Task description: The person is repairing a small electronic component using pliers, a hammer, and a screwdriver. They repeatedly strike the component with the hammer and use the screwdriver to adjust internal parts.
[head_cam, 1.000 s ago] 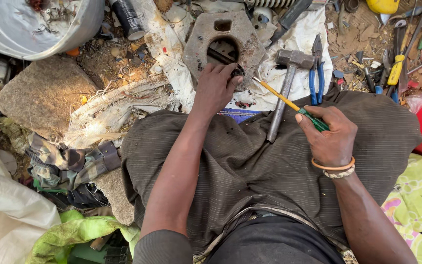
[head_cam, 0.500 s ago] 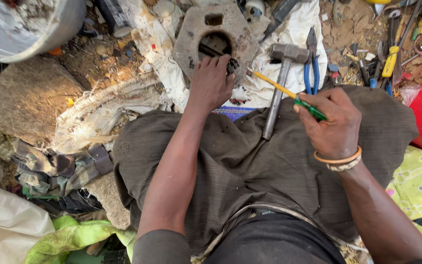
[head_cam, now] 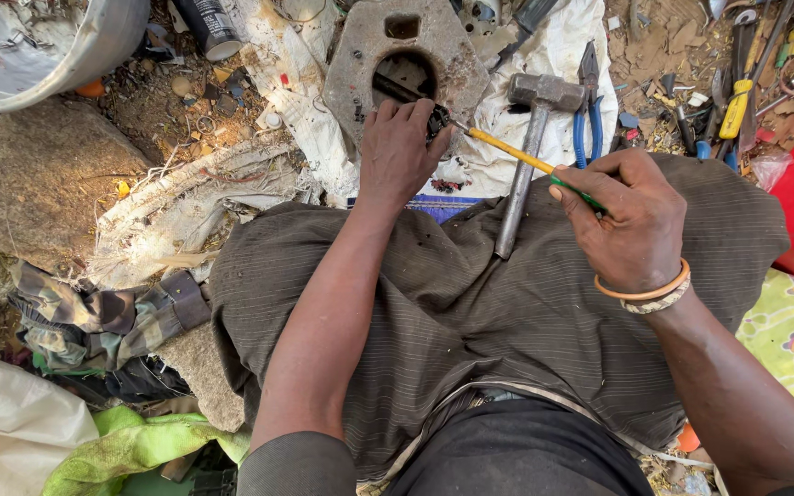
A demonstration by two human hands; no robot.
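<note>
Grey metal makes up the flat plate [head_cam: 406,69] with a round hole that lies on the ground in front of the person's knees. The left hand [head_cam: 397,152] is closed on a small dark part [head_cam: 437,119] at the near edge of the plate's hole. The right hand [head_cam: 627,216], to the right of the plate, grips the green handle of a yellow screwdriver [head_cam: 526,161]. Its thin tip reaches up to the dark part. I think the step in hand is prying or turning something on that part. The next move needs the left hand to keep the part from slipping while the tip stays in place. A hammer [head_cam: 530,138] lies just right of the plate, with blue pliers [head_cam: 588,119] beside it
</note>
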